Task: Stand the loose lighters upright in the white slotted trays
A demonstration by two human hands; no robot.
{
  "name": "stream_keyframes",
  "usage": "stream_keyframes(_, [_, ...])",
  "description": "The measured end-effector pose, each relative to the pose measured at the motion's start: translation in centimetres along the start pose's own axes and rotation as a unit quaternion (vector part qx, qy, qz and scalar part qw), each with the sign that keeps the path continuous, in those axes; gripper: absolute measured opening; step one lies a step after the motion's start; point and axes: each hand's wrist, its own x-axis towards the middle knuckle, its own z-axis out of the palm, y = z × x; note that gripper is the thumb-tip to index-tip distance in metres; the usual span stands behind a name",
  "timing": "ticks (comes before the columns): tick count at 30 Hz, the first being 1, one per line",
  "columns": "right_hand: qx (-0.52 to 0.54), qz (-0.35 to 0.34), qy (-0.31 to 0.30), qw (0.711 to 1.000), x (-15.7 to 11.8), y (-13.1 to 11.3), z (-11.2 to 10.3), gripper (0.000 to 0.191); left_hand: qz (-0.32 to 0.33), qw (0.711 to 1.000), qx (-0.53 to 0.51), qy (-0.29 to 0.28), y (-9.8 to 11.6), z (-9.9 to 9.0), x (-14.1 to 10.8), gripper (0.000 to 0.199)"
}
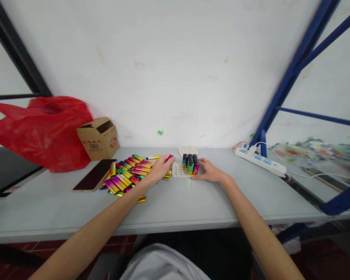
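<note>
My left hand (160, 168) pinches a magenta lighter (169, 157) between thumb and fingers, above the right edge of a pile of shiny multicoloured lighters (124, 175). Just to its right lies a white tray with round holes (178, 170). Several lighters stand upright (190, 165) in the right part of that tray, with dark tops and rainbow bodies. Curved around their right side is my right hand (207, 171), its thumb and fingers apart at the tray's right end and near the standing lighters.
A second white holed tray (188, 151) lies against the wall. A phone (95, 175), a cardboard box (99, 139) and a red plastic bag (46, 132) are on the left. On the right are a white power strip (261, 160) and a blue metal frame (290, 83).
</note>
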Motion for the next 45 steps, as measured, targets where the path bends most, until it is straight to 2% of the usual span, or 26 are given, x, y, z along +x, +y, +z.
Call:
stream_keyframes(5, [-0.005,-0.002,-0.007,1.000,0.0,-0.1,-0.1,0.085,-0.014,0.998,-0.053,-0.022,0.7,0.1,-0.6,0.040])
stream_keyframes(12, [-0.002,-0.004,0.009,1.000,0.1,0.4,0.2,0.084,-0.052,0.990,-0.113,-0.072,-0.9,0.7,-0.4,0.042])
stream_keyframes(14, [-0.001,-0.004,0.009,1.000,0.1,0.4,0.2,0.084,-0.021,0.994,-0.086,-0.069,-0.8,0.7,-0.2,0.039])
stream_keyframes(16, [-0.001,-0.006,0.005,1.000,0.1,0.3,0.2,0.084,0.038,0.997,-0.027,-0.055,-0.2,0.5,-0.1,0.037])
stream_keyframes(20, [-0.002,-0.002,0.000,1.000,0.2,0.1,0.1,0.087,0.132,0.987,0.079,-0.043,0.7,0.2,-0.1,0.033])
stream_keyframes(25, [-0.009,0.004,-0.006,1.000,0.2,-0.1,0.0,0.086,0.149,0.984,0.077,-0.061,0.6,0.2,-0.2,0.028])
stream_keyframes(31, [-0.002,0.001,0.003,1.000,0.2,0.0,0.2,0.086,0.180,0.972,0.134,-0.062,0.2,0.7,-0.3,0.024])
stream_keyframes(42, [-0.007,-0.004,0.000,1.000,0.2,-0.1,0.1,0.087,0.246,0.937,0.234,-0.086,-0.6,1.7,1.7,0.033])
stream_keyframes(45, [-0.003,-0.005,0.007,1.000,0.1,0.0,0.1,0.086,0.257,0.930,0.244,-0.096,-0.6,1.5,1.9,0.035])
